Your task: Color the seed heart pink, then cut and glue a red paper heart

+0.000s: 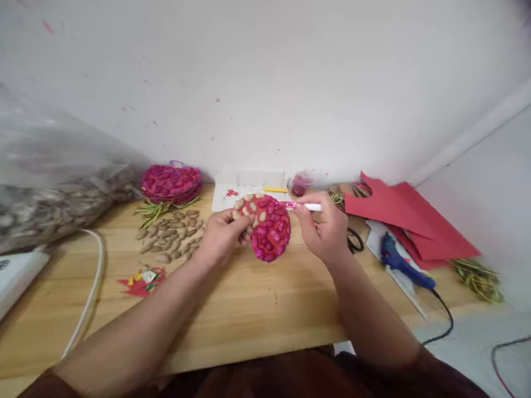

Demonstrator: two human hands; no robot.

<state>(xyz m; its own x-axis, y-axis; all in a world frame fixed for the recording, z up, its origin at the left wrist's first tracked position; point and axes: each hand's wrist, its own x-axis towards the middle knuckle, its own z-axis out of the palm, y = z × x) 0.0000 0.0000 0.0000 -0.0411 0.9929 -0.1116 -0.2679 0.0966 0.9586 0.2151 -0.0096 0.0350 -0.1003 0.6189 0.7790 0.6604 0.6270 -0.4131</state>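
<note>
My left hand [222, 235] grips the left edge of a round disc [267, 226] covered in shells, most painted pink-red and several along its top left still bare tan. It is tilted up off the wooden table [249, 309]. My right hand [326, 229] pinches a white-handled brush [307, 207] whose pink tip touches the disc's upper right edge.
A stack of finished pink discs [171, 183] and loose tan shells [174, 235] lie at the left. A small pink paint cup [299, 185] and white paper [249, 190] sit behind. Red paper sheets [410, 221], scissors [354, 240], a blue glue gun [404, 266] and a plastic bag [50, 182] surround.
</note>
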